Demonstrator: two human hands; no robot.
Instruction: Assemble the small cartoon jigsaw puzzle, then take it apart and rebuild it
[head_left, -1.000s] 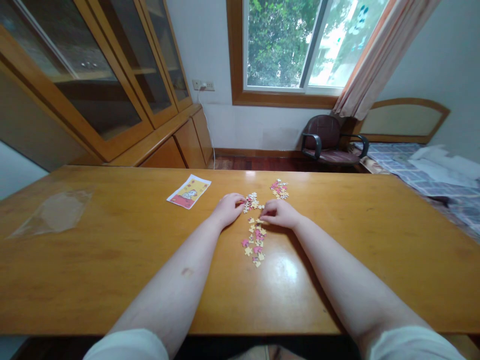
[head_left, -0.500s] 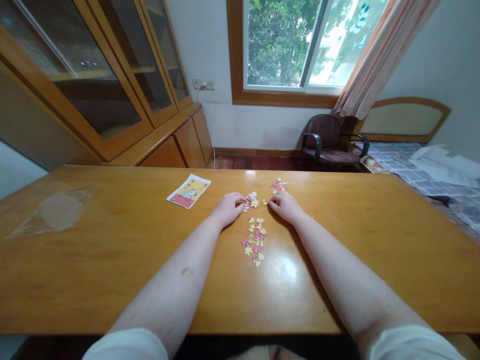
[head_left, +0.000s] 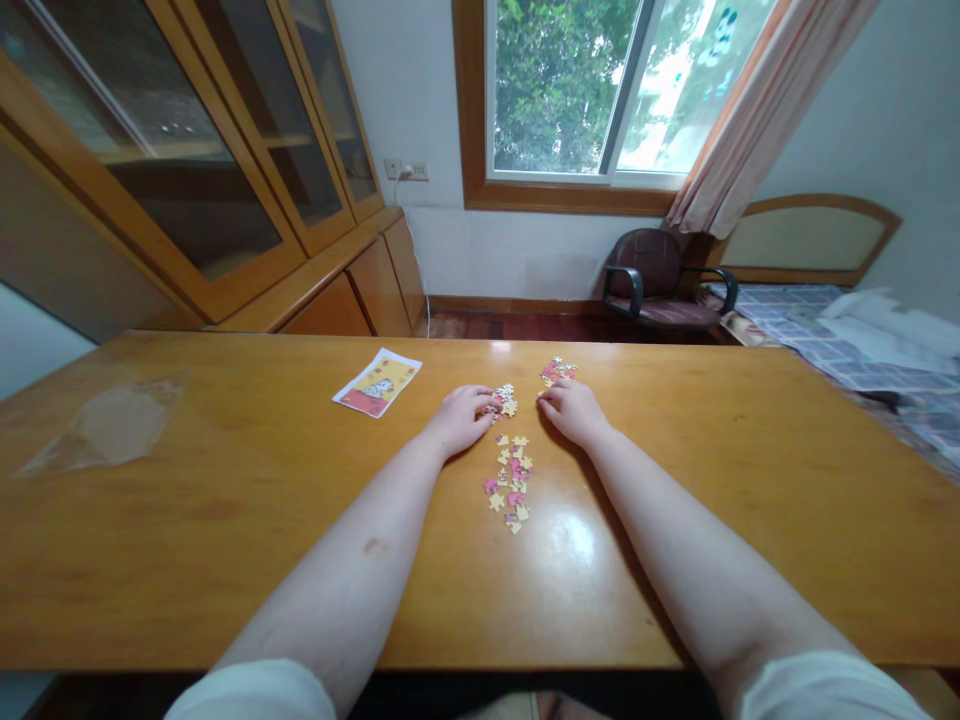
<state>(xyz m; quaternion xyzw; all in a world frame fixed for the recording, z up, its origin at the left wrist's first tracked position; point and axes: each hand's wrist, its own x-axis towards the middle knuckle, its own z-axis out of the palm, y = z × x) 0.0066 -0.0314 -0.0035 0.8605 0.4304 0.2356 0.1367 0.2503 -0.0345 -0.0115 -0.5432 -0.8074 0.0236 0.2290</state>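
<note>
My left hand (head_left: 463,418) rests on the table with its fingers apart, and their tips touch the left edge of a small pile of jigsaw puzzle pieces (head_left: 508,402). To the right, my right hand (head_left: 574,412) is closed in a pinch on a puzzle piece, which is mostly hidden by the fingers. Just beyond that hand lies another cluster of puzzle pieces (head_left: 556,372), partly covered by it. Nearer to me, between my forearms, pink and cream puzzle pieces (head_left: 515,484) are spread in a loose column.
A picture card (head_left: 379,382) with a yellow and pink print lies left of my left hand. Farther left is a clear plastic bag (head_left: 112,425) on the wooden table (head_left: 255,530). Beyond the table stand a glass-door cabinet (head_left: 300,235) and an armchair (head_left: 652,275).
The loose piece beside my right fingertips has left its spot between the piles, and those fingers are now by the far cluster. My left fingers have extended farther over the pile.
</note>
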